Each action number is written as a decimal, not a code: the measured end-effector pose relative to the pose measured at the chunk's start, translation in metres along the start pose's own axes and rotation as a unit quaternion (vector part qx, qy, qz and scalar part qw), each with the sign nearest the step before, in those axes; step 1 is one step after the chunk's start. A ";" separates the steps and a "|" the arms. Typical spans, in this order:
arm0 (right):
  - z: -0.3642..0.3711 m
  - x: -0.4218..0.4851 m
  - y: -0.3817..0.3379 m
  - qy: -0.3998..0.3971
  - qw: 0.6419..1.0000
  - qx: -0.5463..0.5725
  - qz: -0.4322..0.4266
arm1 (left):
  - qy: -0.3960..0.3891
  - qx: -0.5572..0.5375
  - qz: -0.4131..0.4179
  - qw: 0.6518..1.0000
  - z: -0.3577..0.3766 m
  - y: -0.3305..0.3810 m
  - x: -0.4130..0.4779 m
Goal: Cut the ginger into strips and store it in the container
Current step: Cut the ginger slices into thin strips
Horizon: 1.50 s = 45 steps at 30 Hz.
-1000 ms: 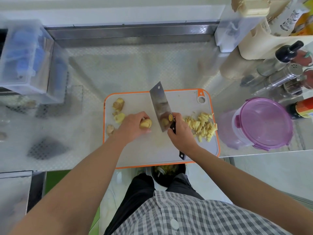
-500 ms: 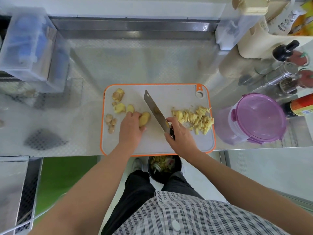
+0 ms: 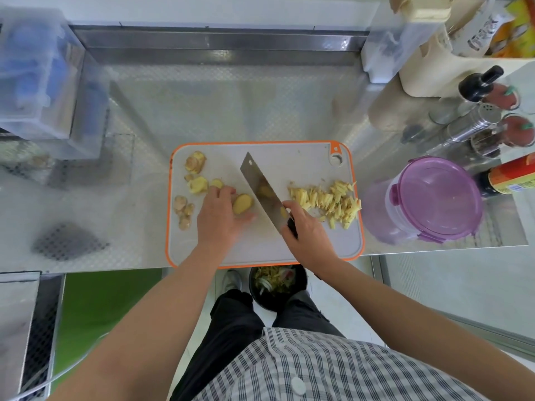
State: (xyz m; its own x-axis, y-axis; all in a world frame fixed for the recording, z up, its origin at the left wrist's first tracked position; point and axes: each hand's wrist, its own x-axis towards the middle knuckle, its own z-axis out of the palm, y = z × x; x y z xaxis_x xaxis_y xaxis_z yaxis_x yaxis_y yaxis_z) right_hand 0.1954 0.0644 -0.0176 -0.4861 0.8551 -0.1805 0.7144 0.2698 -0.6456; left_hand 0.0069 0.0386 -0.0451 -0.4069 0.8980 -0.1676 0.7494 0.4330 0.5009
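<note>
On the orange-rimmed cutting board (image 3: pixel 304 157) my left hand (image 3: pixel 220 218) holds a ginger piece (image 3: pixel 242 203) down under its fingers. My right hand (image 3: pixel 307 233) grips the handle of a cleaver (image 3: pixel 262 192), whose blade slants across the board just right of that piece; small ginger bits stick to the blade. A pile of ginger strips (image 3: pixel 330 202) lies at the board's right. Several uncut ginger chunks (image 3: pixel 195 175) lie at the left. The container with a purple lid (image 3: pixel 434 198) stands closed, right of the board.
Bottles and shakers (image 3: pixel 477 120) crowd the back right of the steel counter (image 3: pixel 231 96). A clear plastic box (image 3: pixel 37 82) stands at the back left. Below the counter's front edge, a black bin (image 3: pixel 275 285) with scraps sits between my legs.
The cleaver has tipped from upright to slanted and come down beside the ginger piece. My left hand slid slightly left, still on that piece. The view shifted.
</note>
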 end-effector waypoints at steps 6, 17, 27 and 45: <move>0.000 0.016 -0.002 0.003 1.000 0.009 -0.005 | 0.068 0.173 0.035 0.982 -0.014 -0.016 0.021; 0.003 0.024 0.001 -0.009 1.000 0.024 0.000 | 0.036 0.009 0.051 0.998 -0.021 -0.023 0.039; 0.002 0.018 0.001 -0.006 1.000 0.024 -0.015 | -0.022 -0.084 0.033 0.996 -0.007 -0.002 0.025; -0.007 0.007 -0.011 -0.071 0.997 -0.008 0.015 | -0.063 0.058 0.081 0.993 -0.007 0.013 0.008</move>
State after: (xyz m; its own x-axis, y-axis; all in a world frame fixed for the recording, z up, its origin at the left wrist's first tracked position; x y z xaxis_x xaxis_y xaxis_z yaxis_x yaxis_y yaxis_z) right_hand 0.1874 0.0704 -0.0068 -0.5297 0.7923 -0.3028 0.7374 0.2537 -0.6260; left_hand 0.0096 0.0513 -0.0341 -0.2134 0.9562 -0.2006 0.8576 0.2817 0.4303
